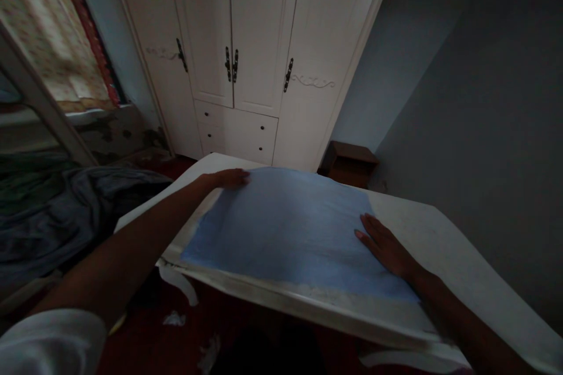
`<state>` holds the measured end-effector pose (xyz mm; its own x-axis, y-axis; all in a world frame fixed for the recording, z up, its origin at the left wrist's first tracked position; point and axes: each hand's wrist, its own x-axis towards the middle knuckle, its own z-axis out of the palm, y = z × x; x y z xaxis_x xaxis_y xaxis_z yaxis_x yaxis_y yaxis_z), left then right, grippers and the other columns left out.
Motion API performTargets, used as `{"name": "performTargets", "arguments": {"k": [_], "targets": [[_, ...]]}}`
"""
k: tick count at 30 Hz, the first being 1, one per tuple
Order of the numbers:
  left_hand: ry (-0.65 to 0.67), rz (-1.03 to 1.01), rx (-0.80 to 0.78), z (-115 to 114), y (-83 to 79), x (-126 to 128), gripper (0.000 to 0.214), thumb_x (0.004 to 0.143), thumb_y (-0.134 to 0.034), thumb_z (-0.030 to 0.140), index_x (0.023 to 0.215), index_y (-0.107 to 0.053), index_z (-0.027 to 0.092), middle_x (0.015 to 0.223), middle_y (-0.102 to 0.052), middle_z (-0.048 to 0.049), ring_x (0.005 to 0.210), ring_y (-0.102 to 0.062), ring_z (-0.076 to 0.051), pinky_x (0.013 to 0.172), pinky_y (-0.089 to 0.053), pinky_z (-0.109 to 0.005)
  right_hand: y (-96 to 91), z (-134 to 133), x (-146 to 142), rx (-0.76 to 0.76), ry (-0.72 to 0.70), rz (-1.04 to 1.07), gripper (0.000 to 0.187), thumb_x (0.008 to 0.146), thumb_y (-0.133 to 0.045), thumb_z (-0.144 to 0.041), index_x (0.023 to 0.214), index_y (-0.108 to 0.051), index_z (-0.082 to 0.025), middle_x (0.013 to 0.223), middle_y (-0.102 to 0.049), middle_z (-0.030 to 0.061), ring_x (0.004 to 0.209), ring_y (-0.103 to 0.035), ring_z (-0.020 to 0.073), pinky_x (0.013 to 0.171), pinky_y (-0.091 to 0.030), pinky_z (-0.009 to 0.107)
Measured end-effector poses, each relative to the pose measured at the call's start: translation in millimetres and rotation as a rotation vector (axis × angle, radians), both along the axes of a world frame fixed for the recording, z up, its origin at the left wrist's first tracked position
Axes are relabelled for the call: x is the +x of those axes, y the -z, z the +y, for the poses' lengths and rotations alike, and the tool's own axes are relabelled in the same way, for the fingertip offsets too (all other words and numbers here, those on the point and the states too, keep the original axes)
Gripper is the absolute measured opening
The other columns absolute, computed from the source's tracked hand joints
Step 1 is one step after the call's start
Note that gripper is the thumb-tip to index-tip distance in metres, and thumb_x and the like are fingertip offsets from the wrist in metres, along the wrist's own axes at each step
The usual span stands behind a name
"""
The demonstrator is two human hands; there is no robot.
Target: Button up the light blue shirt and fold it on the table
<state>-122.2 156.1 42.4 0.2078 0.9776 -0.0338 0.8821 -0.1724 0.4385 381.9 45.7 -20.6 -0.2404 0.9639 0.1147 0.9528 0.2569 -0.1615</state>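
A light blue cloth [281,228] lies spread out over a white table [409,222], with faint creases on its right part. My left hand [232,178] rests at the cloth's far left corner, fingers stretched out over its edge. On the right side of the cloth, my right hand [387,249] lies flat with its fingers apart. Neither hand grips anything that I can see.
A white wardrobe [255,23] with dark handles stands behind the table. A small brown cabinet [352,161] is at its right. Dark clothing [79,205] is heaped at the left. Crumpled white scraps [175,319] lie on the red floor.
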Motion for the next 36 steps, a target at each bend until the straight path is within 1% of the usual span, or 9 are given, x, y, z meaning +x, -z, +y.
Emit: {"name": "performTargets", "arguments": {"k": [5, 10, 13, 18, 21, 25, 29, 32, 36], "targets": [[-0.141, -0.103, 0.102, -16.7, -32.0, 17.5, 0.053, 0.073, -0.064, 0.045, 0.116, -0.065, 0.013, 0.131, -0.058, -0.0188, 0.126, -0.049, -0.034, 0.108, -0.032, -0.043, 0.4, 2.1, -1.5, 0.021, -0.006, -0.025, 0.085, 0.089, -0.019, -0.071, 0.146, -0.037, -0.01, 0.153, -0.032, 0.0142, 0.142, -0.027, 0.0277, 0.117, -0.024, 0.045], [-0.154, -0.338, 0.239, -92.3, -44.7, 65.7, 0.049, 0.089, -0.045, 0.051, 0.119, -0.062, 0.016, 0.125, -0.064, -0.0107, 0.114, -0.059, -0.024, 0.098, -0.044, -0.033, -5.5, 2.0, -5.7, 0.014, -0.021, -0.057, 0.085, 0.09, -0.019, -0.069, 0.145, -0.039, -0.008, 0.152, -0.034, 0.0155, 0.141, -0.029, 0.0288, 0.117, -0.024, 0.045], [-0.242, -0.687, 0.368, -156.3, -36.9, 91.5, 0.041, 0.085, -0.054, 0.047, 0.112, -0.065, 0.018, 0.12, -0.066, -0.0086, 0.111, -0.06, -0.026, 0.097, -0.046, -0.037, -16.8, 1.0, -9.2, -0.009, -0.041, -0.121, 0.082, 0.091, -0.019, -0.067, 0.144, -0.04, -0.009, 0.15, -0.037, 0.0165, 0.14, -0.033, 0.0297, 0.115, -0.029, 0.047], [-0.34, -0.512, 0.412, -238.7, -0.2, 90.3, 0.036, 0.082, -0.056, 0.04, 0.112, -0.063, 0.022, 0.127, -0.062, -0.0073, 0.123, -0.052, -0.027, 0.11, -0.036, -0.041, -43.2, -2.8, -28.0, 0.006, -0.008, -0.24, 0.076, 0.092, -0.021, -0.063, 0.138, -0.047, -0.008, 0.144, -0.044, 0.0227, 0.134, -0.041, 0.0373, 0.105, -0.036, 0.059], [-0.585, -0.499, 0.443, -267.5, 21.7, 64.2, 0.038, 0.079, -0.056, 0.043, 0.11, -0.062, 0.022, 0.12, -0.064, -0.0104, 0.117, -0.056, -0.03, 0.106, -0.04, -0.044, -56.9, -6.8, -57.6, 0.118, -0.092, -0.182, 0.078, 0.093, -0.02, -0.064, 0.139, -0.045, -0.006, 0.145, -0.042, 0.0233, 0.136, -0.038, 0.0359, 0.109, -0.033, 0.054], [-0.891, -0.748, 0.427, -287.1, 38.6, 36.1, 0.044, 0.075, -0.06, 0.046, 0.113, -0.056, 0.024, 0.121, -0.061, -0.0079, 0.107, -0.061, -0.028, 0.091, -0.052, -0.041, -70.9, -6.0, -119.2, 0.207, -0.272, -0.083, 0.085, 0.092, -0.014, -0.068, 0.142, -0.041, -0.004, 0.148, -0.039, 0.0222, 0.139, -0.034, 0.033, 0.114, -0.028, 0.049], [-0.927, -1.136, 0.251, -287.9, 42.7, 38.2, 0.043, 0.069, -0.067, 0.035, 0.108, -0.056, 0.019, 0.102, -0.065, -0.0063, 0.099, -0.064, -0.023, 0.083, -0.056, -0.036, -79.8, 14.5, -184.0, 0.272, -0.367, -0.016, 0.087, 0.091, -0.011, -0.069, 0.144, -0.036, -0.005, 0.152, -0.033, 0.0195, 0.143, -0.025, 0.0307, 0.118, -0.021, 0.046], [-0.925, -1.308, 0.193, -284.3, 38.5, 50.3, 0.036, 0.071, -0.067, 0.025, 0.104, -0.056, 0.017, 0.091, -0.066, -0.0046, 0.087, -0.066, -0.018, 0.081, -0.056, -0.033, -76.1, 39.8, -217.6, 0.284, -0.319, -0.001, 0.083, 0.093, -0.015, -0.066, 0.145, -0.032, -0.004, 0.155, -0.026, 0.0194, 0.145, -0.019, 0.0307, 0.118, -0.015, 0.044], [-0.972, -1.483, 0.237, -279.3, 28.2, 60.5, 0.031, 0.073, -0.065, 0.013, 0.102, -0.056, 0.013, 0.084, -0.066, -0.0043, 0.074, -0.066, -0.014, 0.079, -0.057, -0.032, -53.8, 65.6, -236.8, 0.115, -0.156, -0.043, 0.072, 0.097, -0.025, -0.055, 0.144, -0.032, 0.0, 0.154, -0.025, 0.0235, 0.144, -0.02, 0.0324, 0.116, -0.016, 0.045]]}}
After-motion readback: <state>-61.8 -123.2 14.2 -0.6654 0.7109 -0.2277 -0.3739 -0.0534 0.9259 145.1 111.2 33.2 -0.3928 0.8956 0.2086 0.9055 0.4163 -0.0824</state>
